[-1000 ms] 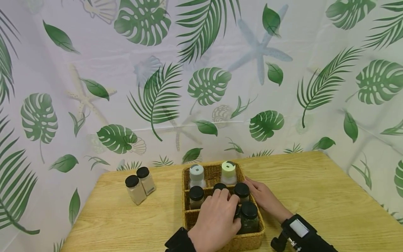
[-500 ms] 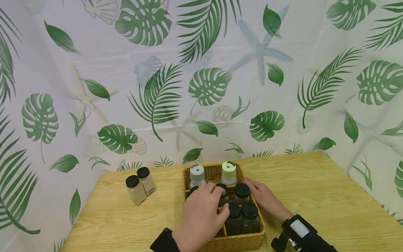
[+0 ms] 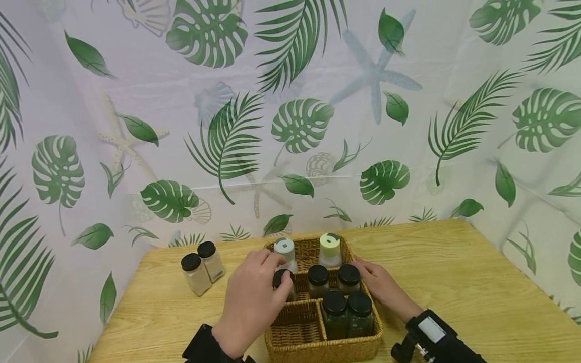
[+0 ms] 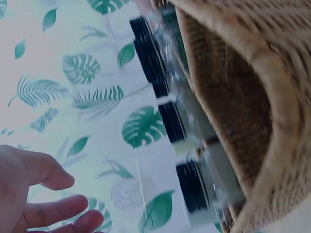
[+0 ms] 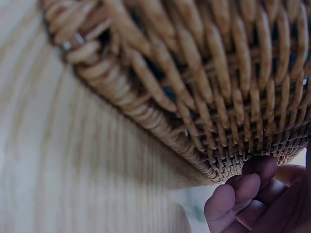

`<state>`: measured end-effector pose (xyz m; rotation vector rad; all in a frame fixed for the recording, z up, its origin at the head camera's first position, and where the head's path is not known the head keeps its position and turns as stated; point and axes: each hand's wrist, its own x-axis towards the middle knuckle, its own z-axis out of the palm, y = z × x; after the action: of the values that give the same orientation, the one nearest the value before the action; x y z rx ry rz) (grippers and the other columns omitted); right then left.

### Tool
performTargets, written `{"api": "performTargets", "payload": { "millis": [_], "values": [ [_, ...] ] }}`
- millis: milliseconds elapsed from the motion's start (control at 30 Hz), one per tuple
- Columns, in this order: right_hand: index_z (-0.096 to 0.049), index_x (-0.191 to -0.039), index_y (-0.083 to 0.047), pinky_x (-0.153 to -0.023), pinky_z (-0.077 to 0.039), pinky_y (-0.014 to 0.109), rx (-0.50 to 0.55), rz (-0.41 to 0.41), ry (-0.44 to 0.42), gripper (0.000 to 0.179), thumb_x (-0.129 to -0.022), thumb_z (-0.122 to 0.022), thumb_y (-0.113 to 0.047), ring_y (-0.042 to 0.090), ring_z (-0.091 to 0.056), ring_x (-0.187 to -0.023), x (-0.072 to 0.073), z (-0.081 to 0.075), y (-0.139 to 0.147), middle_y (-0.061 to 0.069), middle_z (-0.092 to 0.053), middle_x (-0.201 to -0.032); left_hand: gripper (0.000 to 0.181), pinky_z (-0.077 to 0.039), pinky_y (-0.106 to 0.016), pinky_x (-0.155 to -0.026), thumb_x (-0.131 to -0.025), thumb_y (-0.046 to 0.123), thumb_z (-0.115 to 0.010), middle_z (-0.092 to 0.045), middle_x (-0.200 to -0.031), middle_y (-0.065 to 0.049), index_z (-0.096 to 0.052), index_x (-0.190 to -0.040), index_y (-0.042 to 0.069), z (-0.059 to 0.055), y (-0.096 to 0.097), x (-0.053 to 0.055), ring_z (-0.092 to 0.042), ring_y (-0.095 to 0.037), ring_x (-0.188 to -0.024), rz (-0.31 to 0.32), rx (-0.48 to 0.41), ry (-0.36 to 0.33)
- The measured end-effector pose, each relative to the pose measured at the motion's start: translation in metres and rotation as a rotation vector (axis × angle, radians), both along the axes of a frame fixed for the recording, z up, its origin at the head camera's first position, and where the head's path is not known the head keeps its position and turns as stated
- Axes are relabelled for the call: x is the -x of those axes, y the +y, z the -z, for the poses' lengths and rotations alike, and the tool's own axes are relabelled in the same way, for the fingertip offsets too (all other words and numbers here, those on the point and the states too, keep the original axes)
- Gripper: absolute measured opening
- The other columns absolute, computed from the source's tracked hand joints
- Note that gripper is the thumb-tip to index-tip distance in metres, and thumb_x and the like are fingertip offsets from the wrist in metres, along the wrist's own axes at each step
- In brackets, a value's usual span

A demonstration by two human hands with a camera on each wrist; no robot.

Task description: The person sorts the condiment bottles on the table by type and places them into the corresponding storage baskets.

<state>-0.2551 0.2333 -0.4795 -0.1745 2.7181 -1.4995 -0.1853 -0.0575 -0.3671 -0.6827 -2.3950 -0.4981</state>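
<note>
On table (image 3: 436,262), far left: two pale jars (image 3: 197,280), black-lidded, side by side. Next: left hand (image 3: 253,298), thumb and fingers spread wide, above and clear of leftmost jar (image 3: 280,277) in middle row of wicker basket (image 3: 324,352). In basket, front right: two dark-filled jars (image 3: 336,323). At right: right hand (image 3: 385,286), fingers slightly bent, touching basket's outer side.
</note>
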Motion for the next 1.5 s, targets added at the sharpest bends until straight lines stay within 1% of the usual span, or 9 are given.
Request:
{"api": "performTargets", "payload": {
  "millis": [67,200,367,467,567,667,833,1167,1500],
  "values": [
    [-0.045,-0.138,0.006,-0.052,-0.047,0.038,-0.01,-0.004,0.007,0.056,-0.105,-0.035,-0.038,0.031,-0.05,-0.048,0.0,0.0,0.0,0.026,-0.034,-0.145,0.014,-0.047,-0.028,-0.068,-0.092,0.025,-0.057,-0.059,-0.094,0.002,-0.067,-0.098,0.016,-0.001,-0.006,0.002,-0.05,-0.01,-0.085,-0.017,0.0,0.007],
    [-0.044,-0.138,0.007,-0.063,-0.048,0.042,-0.029,-0.016,0.021,0.058,-0.105,-0.034,-0.039,0.033,-0.053,-0.058,-0.001,0.0,0.0,0.027,-0.033,-0.145,0.014,-0.046,-0.03,-0.069,-0.091,0.025,-0.058,-0.06,-0.096,0.001,-0.066,-0.098,0.016,-0.001,-0.017,0.006,-0.051,-0.013,-0.089,-0.053,0.003,0.008],
    [-0.045,-0.138,0.005,-0.047,-0.039,0.034,0.01,-0.007,-0.004,0.057,-0.104,-0.035,-0.04,0.016,-0.026,-0.034,-0.001,0.001,0.0,0.026,-0.033,-0.145,0.016,-0.048,-0.031,-0.07,-0.089,0.025,-0.061,-0.06,-0.097,-0.001,-0.067,-0.1,0.015,0.0,-0.03,0.012,-0.053,-0.016,-0.091,-0.113,0.003,0.014],
    [-0.045,-0.138,0.005,-0.052,-0.042,0.035,0.008,-0.006,0.005,0.057,-0.104,-0.035,-0.04,0.021,-0.039,-0.041,-0.001,0.0,0.0,0.026,-0.033,-0.145,0.017,-0.049,-0.033,-0.071,-0.088,0.025,-0.061,-0.062,-0.098,-0.003,-0.067,-0.099,0.013,0.0,-0.038,0.016,-0.054,-0.019,-0.093,-0.139,0.002,0.02],
    [-0.045,-0.137,0.007,-0.076,-0.049,0.044,-0.009,-0.013,0.022,0.059,-0.104,-0.034,-0.041,0.034,-0.06,-0.089,-0.001,0.0,0.0,0.026,-0.033,-0.145,0.019,-0.049,-0.037,-0.073,-0.087,0.024,-0.062,-0.062,-0.098,-0.006,-0.068,-0.099,0.011,0.0,-0.047,0.021,-0.054,-0.022,-0.093,-0.156,0.005,0.024],
    [-0.045,-0.136,0.008,-0.098,-0.038,0.054,-0.013,-0.025,0.033,0.061,-0.104,-0.033,-0.042,0.038,-0.031,-0.128,-0.001,-0.001,0.001,0.026,-0.032,-0.146,0.021,-0.048,-0.039,-0.072,-0.087,0.024,-0.062,-0.063,-0.098,-0.009,-0.068,-0.1,0.009,0.002,-0.055,0.026,-0.053,-0.025,-0.09,-0.178,0.019,0.014],
    [-0.044,-0.137,0.009,-0.103,-0.029,0.059,-0.004,-0.025,0.035,0.06,-0.104,-0.034,-0.041,0.037,-0.027,-0.13,-0.001,-0.001,0.001,0.026,-0.032,-0.146,0.025,-0.047,-0.044,-0.074,-0.087,0.025,-0.064,-0.062,-0.099,-0.014,-0.068,-0.103,0.006,0.005,-0.068,0.035,-0.053,-0.03,-0.088,-0.217,0.046,-0.028],
    [-0.042,-0.139,0.008,-0.103,-0.027,0.059,0.017,-0.045,0.056,0.059,-0.104,-0.035,-0.039,0.036,-0.026,-0.131,-0.004,0.0,0.001,0.025,-0.031,-0.147,0.026,-0.048,-0.049,-0.063,-0.08,0.021,-0.068,-0.065,-0.091,-0.017,-0.07,-0.097,0.001,0.008,-0.085,0.05,-0.057,-0.034,-0.082,-0.287,0.066,-0.048],
    [-0.043,-0.138,0.007,-0.102,-0.03,0.059,0.013,-0.027,0.036,0.055,-0.105,-0.035,-0.036,0.036,-0.026,-0.131,-0.001,0.004,0.001,0.025,-0.031,-0.147,0.034,-0.047,-0.055,-0.066,-0.081,0.025,-0.068,-0.064,-0.096,-0.02,-0.069,-0.101,-0.002,0.016,-0.097,0.062,-0.056,-0.037,-0.09,-0.326,0.068,-0.136]
  ]
}}
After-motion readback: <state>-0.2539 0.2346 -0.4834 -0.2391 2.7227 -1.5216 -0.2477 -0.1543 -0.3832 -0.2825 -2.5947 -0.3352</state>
